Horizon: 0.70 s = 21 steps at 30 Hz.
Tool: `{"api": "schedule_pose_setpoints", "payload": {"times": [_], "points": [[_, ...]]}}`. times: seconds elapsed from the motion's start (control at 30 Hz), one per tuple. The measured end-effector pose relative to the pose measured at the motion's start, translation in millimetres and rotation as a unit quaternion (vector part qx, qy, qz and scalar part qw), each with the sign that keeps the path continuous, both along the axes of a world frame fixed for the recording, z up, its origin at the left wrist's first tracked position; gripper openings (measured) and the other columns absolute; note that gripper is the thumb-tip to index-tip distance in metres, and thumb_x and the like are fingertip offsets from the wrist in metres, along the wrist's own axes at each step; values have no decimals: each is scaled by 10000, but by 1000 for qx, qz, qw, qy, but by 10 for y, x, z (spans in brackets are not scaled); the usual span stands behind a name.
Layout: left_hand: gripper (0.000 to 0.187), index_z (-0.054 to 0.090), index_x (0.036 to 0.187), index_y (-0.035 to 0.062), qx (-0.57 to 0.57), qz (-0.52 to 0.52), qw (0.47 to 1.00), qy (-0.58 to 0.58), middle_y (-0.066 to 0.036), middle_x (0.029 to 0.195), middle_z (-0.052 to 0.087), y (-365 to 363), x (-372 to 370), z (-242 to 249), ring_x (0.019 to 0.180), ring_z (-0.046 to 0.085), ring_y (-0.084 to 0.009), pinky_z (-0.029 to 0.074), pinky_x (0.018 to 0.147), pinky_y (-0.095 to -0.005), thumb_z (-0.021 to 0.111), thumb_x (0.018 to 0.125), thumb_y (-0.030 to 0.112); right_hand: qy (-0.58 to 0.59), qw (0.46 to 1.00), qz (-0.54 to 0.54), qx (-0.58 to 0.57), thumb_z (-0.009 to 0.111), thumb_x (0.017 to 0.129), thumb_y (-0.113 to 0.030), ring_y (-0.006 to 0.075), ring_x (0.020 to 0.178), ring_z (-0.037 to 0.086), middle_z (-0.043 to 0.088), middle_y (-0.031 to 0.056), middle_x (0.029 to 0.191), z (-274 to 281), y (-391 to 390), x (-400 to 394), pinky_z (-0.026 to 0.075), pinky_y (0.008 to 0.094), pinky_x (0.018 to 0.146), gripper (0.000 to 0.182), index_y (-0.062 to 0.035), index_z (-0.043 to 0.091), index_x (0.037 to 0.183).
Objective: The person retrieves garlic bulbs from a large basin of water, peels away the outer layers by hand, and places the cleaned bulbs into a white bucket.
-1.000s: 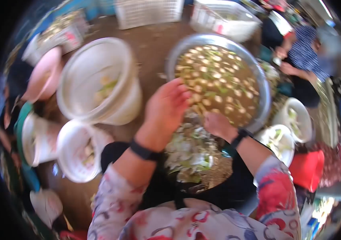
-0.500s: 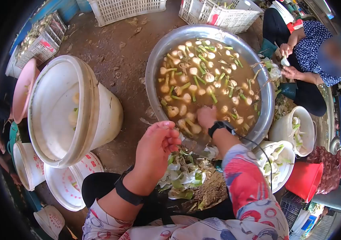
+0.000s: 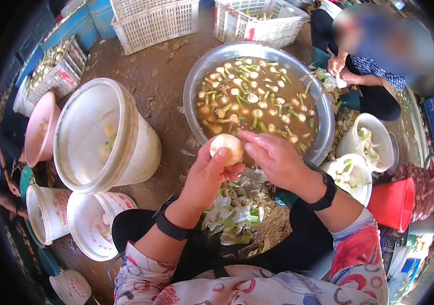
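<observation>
In front of me, just past the basin's near rim, my left hand (image 3: 201,175) grips a pale, round garlic bulb (image 3: 227,149), thumb across its face and fingers beneath. Close at the bulb's right side is my right hand (image 3: 275,158), its fingers curled and pressed together; what they pinch, if anything, is hidden. The wide metal basin (image 3: 194,66) holds brown water, where many garlic bulbs (image 3: 251,97) with short green stems float. Between my knees lies a heap of peeled garlic leaves and skins (image 3: 234,216).
A tall white bucket (image 3: 140,152) stands left, with smaller white tubs (image 3: 87,229) nearer me. Right are tubs of garlic (image 3: 367,145) and a red bucket (image 3: 391,206). White crates (image 3: 158,28) line the back. Another person's hands (image 3: 343,71) work at the basin's far right.
My right hand has come up out of the water and over beside my left. A garlic bulb is now in my left hand. The view has shifted slightly.
</observation>
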State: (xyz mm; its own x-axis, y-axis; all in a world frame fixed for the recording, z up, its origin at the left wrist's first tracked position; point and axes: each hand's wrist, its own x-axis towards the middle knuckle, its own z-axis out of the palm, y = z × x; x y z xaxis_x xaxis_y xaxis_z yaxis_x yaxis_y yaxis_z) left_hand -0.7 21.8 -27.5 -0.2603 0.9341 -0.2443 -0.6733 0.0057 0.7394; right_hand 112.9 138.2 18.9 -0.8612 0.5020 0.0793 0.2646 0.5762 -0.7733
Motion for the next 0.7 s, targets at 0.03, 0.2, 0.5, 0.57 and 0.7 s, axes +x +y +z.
{"api": "schedule_pose_setpoints", "payload": {"times": [0.03, 0.2, 0.5, 0.57, 0.7], "points": [[410, 324, 1185, 30, 5, 19, 998, 61, -65, 925, 540, -38, 77, -17, 744, 543, -125, 449, 609, -228, 396, 888, 303, -48, 996, 27, -64, 466, 808, -213, 335, 701, 534, 547, 182, 734, 115, -82, 12, 415, 398, 616, 231, -22, 538, 915], [391, 330, 1211, 60, 23, 17, 945, 324, -50, 1019, 506, -189, 85, 113, 773, 517, -116, 442, 656, -239, 466, 852, 137, -47, 995, 26, 87, 461, 812, -231, 349, 672, 530, 542, 182, 699, 147, -268, 127, 405, 421, 591, 215, -21, 507, 797], [375, 482, 1075, 30, 53, -103, 843, 525, -86, 868, 568, -361, -68, 218, 745, 534, -128, 440, 647, -249, 579, 722, 109, -117, 964, 117, 208, 472, 783, -226, 346, 568, 522, 531, 154, 597, 149, -433, 343, 416, 426, 529, 246, -41, 524, 631], [379, 480, 1076, 23, 92, -116, 846, 513, -82, 873, 570, -364, -109, 184, 749, 535, -130, 439, 649, -252, 571, 722, 119, -123, 963, 115, 209, 482, 756, -196, 333, 566, 527, 533, 152, 601, 134, -430, 329, 424, 404, 522, 214, -49, 526, 607], [368, 515, 1030, 6, 79, -109, 943, 306, -97, 894, 587, -341, -196, 206, 774, 576, -165, 461, 671, -269, 571, 706, 172, -83, 975, 103, 179, 487, 730, -179, 321, 567, 532, 538, 135, 595, -28, -192, 305, 426, 401, 519, 196, -49, 520, 588]]}}
